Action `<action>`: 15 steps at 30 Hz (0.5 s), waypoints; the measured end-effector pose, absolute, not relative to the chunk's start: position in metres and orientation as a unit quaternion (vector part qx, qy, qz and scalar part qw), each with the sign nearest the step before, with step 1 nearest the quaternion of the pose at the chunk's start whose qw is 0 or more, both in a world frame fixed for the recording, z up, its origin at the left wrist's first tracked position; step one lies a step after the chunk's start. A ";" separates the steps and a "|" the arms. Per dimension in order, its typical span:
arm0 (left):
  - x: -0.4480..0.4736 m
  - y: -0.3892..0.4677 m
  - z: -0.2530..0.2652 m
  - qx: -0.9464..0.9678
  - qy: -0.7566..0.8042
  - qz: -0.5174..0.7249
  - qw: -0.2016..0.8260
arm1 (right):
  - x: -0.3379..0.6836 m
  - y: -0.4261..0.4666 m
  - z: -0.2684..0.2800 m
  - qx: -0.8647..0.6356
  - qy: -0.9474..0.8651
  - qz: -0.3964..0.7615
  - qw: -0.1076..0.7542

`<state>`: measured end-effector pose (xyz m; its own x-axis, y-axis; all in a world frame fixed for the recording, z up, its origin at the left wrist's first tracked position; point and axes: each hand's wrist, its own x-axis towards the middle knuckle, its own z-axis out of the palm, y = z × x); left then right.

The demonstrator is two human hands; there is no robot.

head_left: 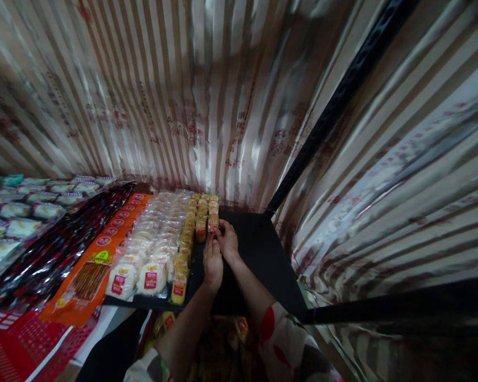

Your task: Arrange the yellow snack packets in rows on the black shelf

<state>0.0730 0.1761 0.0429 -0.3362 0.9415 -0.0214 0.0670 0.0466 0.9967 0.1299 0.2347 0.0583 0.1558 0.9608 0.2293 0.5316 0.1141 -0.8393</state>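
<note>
My right hand (228, 241) and my left hand (213, 263) meet at the front end of a short row of small yellow wrapped snacks. Between their fingertips is a small yellow snack packet (213, 222) with a red label, partly covered by the fingers. Just left of it stand matching rows of yellow snack packets (186, 249), the nearest one (179, 288) at the shelf's front edge. Beside those lie rows of round white crackers (151, 278) in clear wrappers.
The black shelf (258, 254) extends right of my hands to a slanted dark metal post (322, 122). Orange snack packs (88, 284), dark shiny packs (63, 241) and white packets (24, 227) lie leftward. A red basket (27, 345) sits below. Striped sheeting (163, 90) hangs behind.
</note>
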 end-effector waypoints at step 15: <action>0.073 0.178 0.043 0.413 0.608 0.550 0.395 | 0.125 0.236 0.054 -0.630 -0.581 0.289 0.426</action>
